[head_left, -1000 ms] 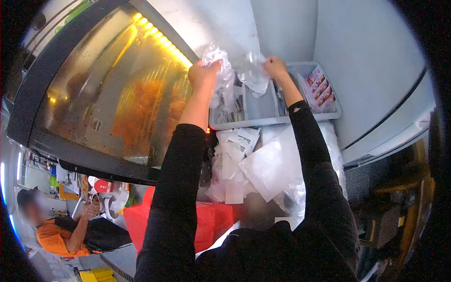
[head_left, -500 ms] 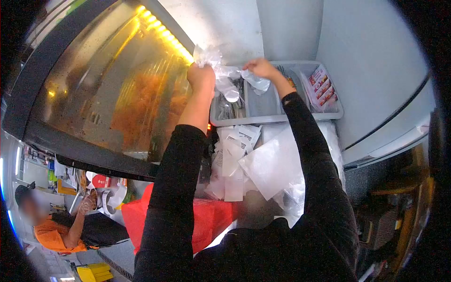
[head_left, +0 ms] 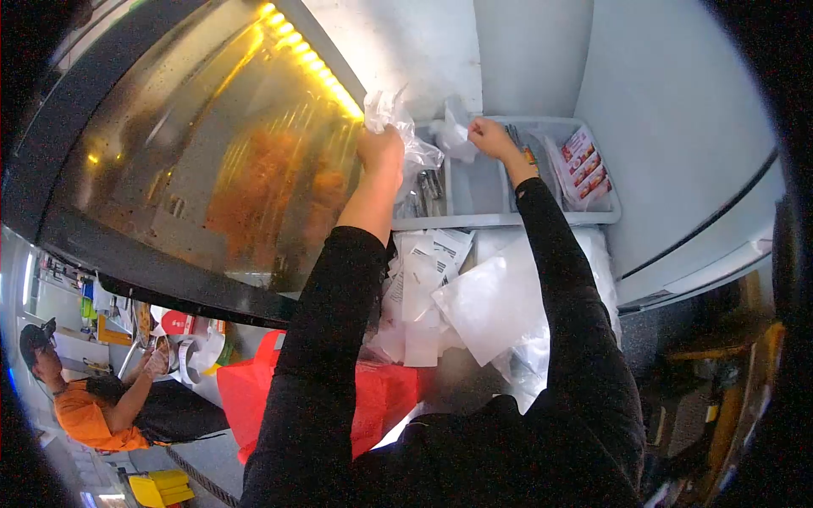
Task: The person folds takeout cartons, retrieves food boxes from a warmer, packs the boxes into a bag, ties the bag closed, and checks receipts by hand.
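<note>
Crumpled clear plastic [head_left: 412,146] is bunched in my left hand [head_left: 381,154], whose fingers are closed round it above the left end of a grey divided tray [head_left: 508,219]. My right hand [head_left: 491,138] is closed at the tray's middle, pinching a thin whitish plastic piece [head_left: 456,131]. Beneath my hands, the tray's left compartment holds dark, plastic-wrapped items [head_left: 430,188]. Printed red and white packets [head_left: 584,167] lie in its right compartment.
A lit glass cabinet [head_left: 195,152] with orange food stands left. White paper slips [head_left: 420,296], plastic sheets [head_left: 495,296] and a red bag [head_left: 385,402] lie below the tray. A co-worker in orange [head_left: 93,415] is at lower left. A white appliance [head_left: 677,127] stands right.
Against the latest earlier frame, my right hand has moved slightly right, and the whitish piece is now raised beside it. My left hand still grips the crumpled plastic. The view has shifted a little.
</note>
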`<action>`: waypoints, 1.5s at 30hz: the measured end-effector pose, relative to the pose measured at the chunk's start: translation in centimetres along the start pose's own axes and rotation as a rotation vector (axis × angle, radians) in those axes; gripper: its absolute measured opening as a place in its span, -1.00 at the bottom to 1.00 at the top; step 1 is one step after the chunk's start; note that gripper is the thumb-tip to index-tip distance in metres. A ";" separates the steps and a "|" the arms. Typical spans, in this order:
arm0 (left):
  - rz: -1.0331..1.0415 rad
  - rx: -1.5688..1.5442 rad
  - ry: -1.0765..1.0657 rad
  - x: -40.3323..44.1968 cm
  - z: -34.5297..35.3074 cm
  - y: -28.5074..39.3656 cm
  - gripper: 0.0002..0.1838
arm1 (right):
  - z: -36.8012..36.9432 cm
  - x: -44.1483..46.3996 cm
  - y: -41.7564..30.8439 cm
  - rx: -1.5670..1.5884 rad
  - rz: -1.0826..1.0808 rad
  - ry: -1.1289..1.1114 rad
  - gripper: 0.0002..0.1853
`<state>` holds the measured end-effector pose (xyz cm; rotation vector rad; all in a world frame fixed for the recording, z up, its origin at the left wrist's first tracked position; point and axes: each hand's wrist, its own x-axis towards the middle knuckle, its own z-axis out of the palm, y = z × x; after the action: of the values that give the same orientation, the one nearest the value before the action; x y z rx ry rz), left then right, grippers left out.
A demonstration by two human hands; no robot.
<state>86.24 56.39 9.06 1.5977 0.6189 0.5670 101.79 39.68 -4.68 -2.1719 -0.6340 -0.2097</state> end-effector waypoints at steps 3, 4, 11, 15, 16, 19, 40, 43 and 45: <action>-0.034 0.037 -0.011 -1.0 0.5 0.6 -0.65 | -1.5 0.0 0.5 0.384 0.077 -0.013 -0.90; -0.047 0.049 -0.013 -1.7 0.5 1.2 -0.64 | -2.1 -0.3 0.3 0.489 0.062 -0.015 -0.89; -0.153 -0.008 -0.080 -0.7 3.3 -1.5 -0.62 | -6.9 -3.8 -3.9 0.696 0.150 0.092 -0.80; -0.127 0.006 -0.063 -1.3 4.6 -2.3 -0.63 | -8.9 -4.7 -5.0 0.827 0.251 0.158 -0.82; -0.087 0.037 -0.011 -1.3 5.0 -2.4 -0.63 | -9.1 -5.1 -5.7 0.817 0.246 0.178 -0.77; -0.008 0.038 0.035 -1.6 6.9 -2.4 -0.57 | -9.6 -6.0 -7.8 0.946 0.123 0.279 -0.58; 0.245 -0.047 -0.875 -4.4 3.0 8.0 -0.47 | -12.6 -10.6 -11.5 1.284 -0.073 0.085 -0.78; 0.314 0.061 -0.882 -6.4 2.2 8.9 -0.58 | -13.1 -11.2 -12.9 1.262 -0.123 0.017 -0.83; 0.366 0.086 -0.909 -7.3 1.6 9.5 -0.67 | -13.5 -11.5 -13.3 1.220 -0.097 -0.022 -0.80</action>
<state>82.63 49.48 18.22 1.8443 -0.3375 0.0271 86.05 31.92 8.84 -0.9700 -0.6327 0.1399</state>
